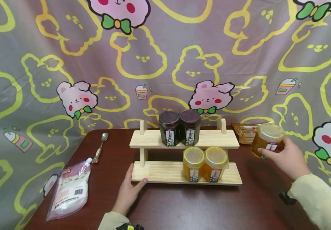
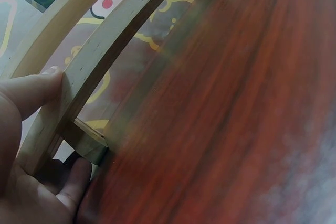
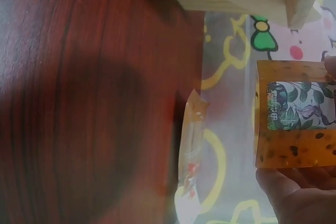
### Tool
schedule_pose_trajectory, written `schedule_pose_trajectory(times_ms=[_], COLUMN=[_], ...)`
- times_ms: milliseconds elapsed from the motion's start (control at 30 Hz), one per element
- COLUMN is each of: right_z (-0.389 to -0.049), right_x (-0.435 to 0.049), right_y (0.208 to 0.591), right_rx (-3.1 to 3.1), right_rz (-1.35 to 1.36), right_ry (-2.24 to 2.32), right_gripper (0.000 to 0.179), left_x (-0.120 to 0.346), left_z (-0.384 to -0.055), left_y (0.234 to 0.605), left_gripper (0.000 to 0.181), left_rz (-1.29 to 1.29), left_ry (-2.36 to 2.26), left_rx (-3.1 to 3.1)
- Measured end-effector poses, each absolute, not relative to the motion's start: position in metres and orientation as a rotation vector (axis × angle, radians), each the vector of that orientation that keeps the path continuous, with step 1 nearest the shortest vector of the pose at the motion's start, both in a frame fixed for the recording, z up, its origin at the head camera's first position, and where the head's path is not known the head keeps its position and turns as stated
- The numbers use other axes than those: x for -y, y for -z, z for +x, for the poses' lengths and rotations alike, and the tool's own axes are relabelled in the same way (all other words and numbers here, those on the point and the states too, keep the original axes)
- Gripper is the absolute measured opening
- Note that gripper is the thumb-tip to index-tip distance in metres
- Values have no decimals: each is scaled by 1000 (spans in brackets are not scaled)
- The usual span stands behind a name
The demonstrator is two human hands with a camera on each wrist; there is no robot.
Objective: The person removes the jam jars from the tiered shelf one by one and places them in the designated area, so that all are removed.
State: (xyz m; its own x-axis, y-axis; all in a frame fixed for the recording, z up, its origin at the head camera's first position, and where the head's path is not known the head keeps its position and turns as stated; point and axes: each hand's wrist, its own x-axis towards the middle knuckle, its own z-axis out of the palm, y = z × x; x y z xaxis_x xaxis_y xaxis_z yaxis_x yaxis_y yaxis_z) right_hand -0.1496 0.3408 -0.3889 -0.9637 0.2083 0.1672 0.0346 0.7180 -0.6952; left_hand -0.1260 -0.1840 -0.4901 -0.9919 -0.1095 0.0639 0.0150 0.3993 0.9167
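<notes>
My right hand (image 1: 289, 156) holds a jar of amber jam with dark seeds (image 1: 264, 140) above the table's right side, level with the rack. In the right wrist view the fingers wrap the jar (image 3: 296, 148), and its label faces that camera. At the left end of the two-tier wooden rack (image 1: 165, 172), my left hand (image 1: 128, 191) grips the lower shelf board. The left wrist view shows the thumb (image 2: 39, 90) on the board's front and other fingers beneath it. Two dark jars (image 1: 169, 127) stand on the upper shelf, and two orange-yellow jars (image 1: 193, 163) stand side by side on the lower.
A clear-and-pink pouch of white contents (image 1: 72, 188) lies at the table's left, with a metal spoon (image 1: 100, 148) behind it. A brown packet (image 1: 244, 132) lies at the back right. A cartoon-print cloth (image 1: 165, 64) hangs behind the dark red table (image 1: 188, 207).
</notes>
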Motion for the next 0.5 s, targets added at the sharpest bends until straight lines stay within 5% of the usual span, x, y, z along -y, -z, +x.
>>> schedule_pose_trajectory(times_ms=[500], right_z=[-157], right_x=[-369], right_y=[408], right_rx=[2703], right_rz=[-291], right_ry=[-1059], right_gripper=[89], left_x=[183], left_z=[-126], left_y=[490], left_gripper=[94], left_rz=[84], left_ry=[1682], left_rx=[2521])
